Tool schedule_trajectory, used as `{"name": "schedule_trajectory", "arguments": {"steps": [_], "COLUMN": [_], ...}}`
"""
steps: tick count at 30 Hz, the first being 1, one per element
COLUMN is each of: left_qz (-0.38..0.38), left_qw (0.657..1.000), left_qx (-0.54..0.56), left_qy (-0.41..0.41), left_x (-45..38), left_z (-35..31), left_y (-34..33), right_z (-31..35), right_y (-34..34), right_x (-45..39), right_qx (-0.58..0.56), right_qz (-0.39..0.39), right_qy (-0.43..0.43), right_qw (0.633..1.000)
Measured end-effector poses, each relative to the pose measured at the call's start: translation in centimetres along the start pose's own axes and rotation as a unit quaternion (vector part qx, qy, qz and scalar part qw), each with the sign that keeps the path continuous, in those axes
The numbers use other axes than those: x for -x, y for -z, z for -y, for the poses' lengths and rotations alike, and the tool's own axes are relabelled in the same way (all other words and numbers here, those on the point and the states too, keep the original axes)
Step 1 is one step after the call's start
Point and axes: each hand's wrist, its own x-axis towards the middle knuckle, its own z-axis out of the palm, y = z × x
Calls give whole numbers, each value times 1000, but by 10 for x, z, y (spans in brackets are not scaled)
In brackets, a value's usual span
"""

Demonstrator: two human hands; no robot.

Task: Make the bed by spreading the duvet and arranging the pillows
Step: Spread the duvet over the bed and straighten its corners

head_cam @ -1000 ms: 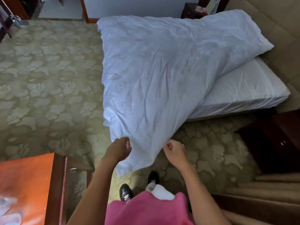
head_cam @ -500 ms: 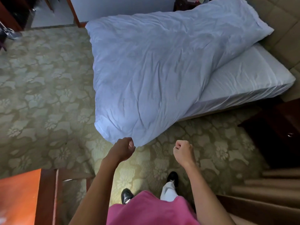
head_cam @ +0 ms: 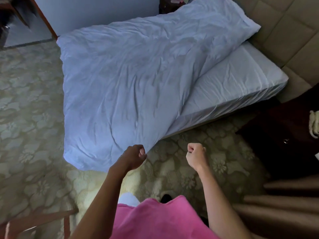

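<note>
Duvet (head_cam: 131,87) lies askew on the bed, long axis running diagonally from the headboard end at upper right down to the near-left corner, which overhangs the carpet (head_cam: 31,131). Bare mattress (head_cam: 238,83) shows along the right side. No pillows visible.

Left hand (head_cam: 133,156) sits right at the duvet's near hanging edge, fingers curled; whether any cloth is pinched I cannot tell (edge and knuckles overlap in view). Right hand (head_cam: 196,155) is a closed fist holding nothing, out over carpet, apart from the fabric.

Judgement: left hand is the nearer one. Duvet lies ahead and leftward of both hands; squaring it likely means drawing that near corner rightward toward the uncovered side.
</note>
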Motion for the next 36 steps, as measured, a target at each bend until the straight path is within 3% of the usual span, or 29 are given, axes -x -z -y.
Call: {"name": "schedule_trajectory", "arguments": {"steps": [13,19,26,36], "left_qz": [68,110,100,100], "left_qw": [993,985,979,993], "left_qx": [-54,-67,-56,-12], "left_qy": [-80,-111,-168,-60], "left_x": [-149,-259,-386,-474], "left_z": [-111,-174,-265,-250], "left_y": [-4,-1,47,88], "right_z": [-59,-73,-56,-14], "right_y": [60,96,160,155], "right_x": [-101,-192,-318,-440], "right_qx": [25,21,18,47], "right_qz": [-50,-78,-128,-37], "right_qy": [-76,-123,-147,-89], "right_qw": [996,989,981,994]}}
